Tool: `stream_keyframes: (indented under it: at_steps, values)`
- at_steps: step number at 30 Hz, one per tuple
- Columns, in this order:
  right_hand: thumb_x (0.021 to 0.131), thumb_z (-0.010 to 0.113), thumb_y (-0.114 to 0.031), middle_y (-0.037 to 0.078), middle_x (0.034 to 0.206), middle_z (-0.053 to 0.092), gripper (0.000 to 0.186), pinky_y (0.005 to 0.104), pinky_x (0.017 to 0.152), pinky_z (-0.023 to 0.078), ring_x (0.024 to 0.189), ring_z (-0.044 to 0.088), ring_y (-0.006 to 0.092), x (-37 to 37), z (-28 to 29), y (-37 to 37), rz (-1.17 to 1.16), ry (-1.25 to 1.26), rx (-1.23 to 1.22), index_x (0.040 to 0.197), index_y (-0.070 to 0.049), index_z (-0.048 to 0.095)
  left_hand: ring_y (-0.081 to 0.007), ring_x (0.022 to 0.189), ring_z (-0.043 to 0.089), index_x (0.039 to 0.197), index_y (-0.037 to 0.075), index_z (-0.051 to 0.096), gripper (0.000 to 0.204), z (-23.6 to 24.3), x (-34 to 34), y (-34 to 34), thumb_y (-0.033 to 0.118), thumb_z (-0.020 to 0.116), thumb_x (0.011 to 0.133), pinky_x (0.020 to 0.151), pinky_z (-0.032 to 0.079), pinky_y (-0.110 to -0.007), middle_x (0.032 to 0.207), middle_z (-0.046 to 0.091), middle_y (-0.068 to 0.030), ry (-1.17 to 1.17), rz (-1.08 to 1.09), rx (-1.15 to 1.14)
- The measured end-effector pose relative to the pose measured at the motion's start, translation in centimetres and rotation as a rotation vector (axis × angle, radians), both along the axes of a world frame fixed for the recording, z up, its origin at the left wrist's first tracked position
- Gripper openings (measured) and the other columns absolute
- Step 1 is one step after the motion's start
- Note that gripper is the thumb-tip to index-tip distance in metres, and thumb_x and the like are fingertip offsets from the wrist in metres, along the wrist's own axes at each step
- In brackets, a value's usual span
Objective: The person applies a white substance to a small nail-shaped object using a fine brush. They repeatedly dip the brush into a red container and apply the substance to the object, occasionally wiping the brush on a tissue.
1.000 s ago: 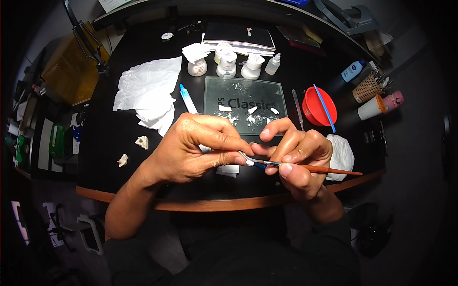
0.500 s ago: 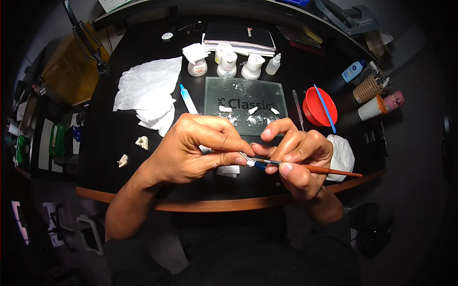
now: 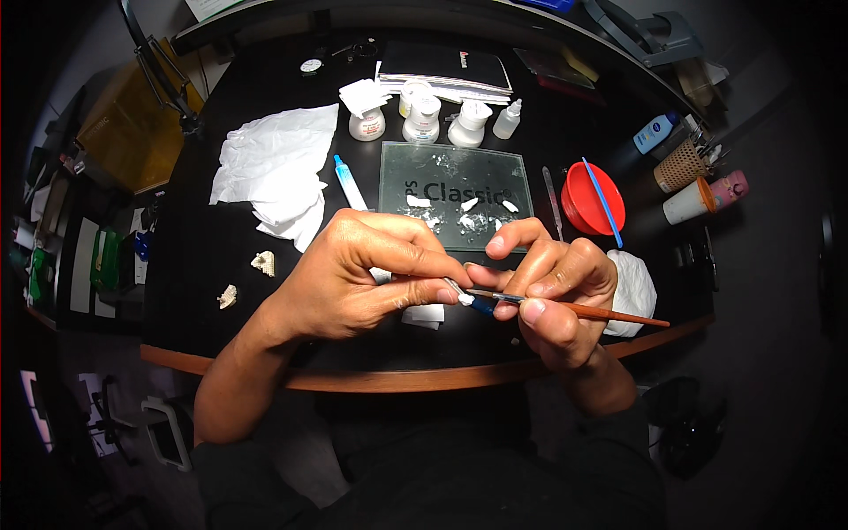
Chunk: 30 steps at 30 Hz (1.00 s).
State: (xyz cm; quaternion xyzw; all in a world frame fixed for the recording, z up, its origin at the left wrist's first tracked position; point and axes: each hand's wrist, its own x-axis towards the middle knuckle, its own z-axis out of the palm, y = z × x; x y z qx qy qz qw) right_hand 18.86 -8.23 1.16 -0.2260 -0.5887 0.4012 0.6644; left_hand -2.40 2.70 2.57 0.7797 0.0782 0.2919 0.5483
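Note:
My left hand (image 3: 380, 274) pinches a thin silver metal piece (image 3: 453, 285) between thumb and forefinger. Just beyond the thumb tip sits a small white lump (image 3: 465, 300), with a dark blue part (image 3: 482, 306) right beside it; how these are joined is too small to tell. In my right hand (image 3: 561, 291) is a fine brush (image 3: 609, 314) with a reddish-brown wooden handle, held between thumb and fingers. Its tip points left, close to the silver piece and the white lump. Behind the hands lies a glass slab (image 3: 486, 168) bearing white paste strips and smears.
White jars (image 3: 420, 124) and a dropper bottle (image 3: 507, 121) line the slab's far side. Rightward are a spatula (image 3: 551, 199), a red bowl (image 3: 583, 203) with a blue stick (image 3: 602, 203) across it, and wadded tissue (image 3: 632, 291). White tissues (image 3: 274, 159), a blue-white tube (image 3: 347, 183) and two tooth models (image 3: 263, 262) lie left.
The brush tip has lifted slightly away from the white lump, which shows more fully now. Both hands otherwise keep nearly the same place and grip.

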Motion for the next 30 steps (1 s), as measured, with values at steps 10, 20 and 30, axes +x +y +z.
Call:
stream_keyframes:
  at_steps: [10, 20, 30]
  values:
    - [0.083, 0.063, 0.01, 0.015, 0.079, 0.07, 0.015, 0.0504, 0.094, 0.06, 0.112, 0.061, 0.0333, -0.09, 0.31, -0.07, 0.003, -0.006, -0.008, 0.088, -0.003, 0.057, -0.0166, 0.078, 0.071, 0.098, 0.002, 0.08, 0.016, 0.05, 0.09, -0.01, 0.005, 0.08, 0.082, 0.069, 0.055, -0.028, 0.086, 0.075, -0.011, -0.006, 0.006, 0.003]
    - [0.083, 0.062, 0.01, 0.014, 0.078, 0.068, 0.014, 0.0492, 0.093, 0.061, 0.112, 0.061, 0.0328, -0.23, 0.1, 0.01, -0.01, 0.004, -0.015, 0.088, -0.002, 0.058, -0.0167, 0.078, 0.071, 0.098, 0.002, 0.08, 0.016, -0.18, -0.03, 0.05, 0.005, 0.08, 0.082, 0.069, 0.055, -0.028, 0.086, 0.075, -0.011, 0.015, 0.014, 0.023]
    - [0.083, 0.061, 0.009, 0.014, 0.077, 0.068, 0.012, 0.0501, 0.09, 0.062, 0.11, 0.062, 0.0347, 0.16, 0.11, 0.03, -0.007, 0.005, -0.033, 0.086, -0.002, 0.058, -0.0174, 0.078, 0.071, 0.099, 0.001, 0.079, 0.016, -0.2, -0.03, 0.1, 0.004, 0.079, 0.083, 0.07, 0.055, -0.028, 0.086, 0.075, -0.0117, 0.035, -0.007, -0.001]
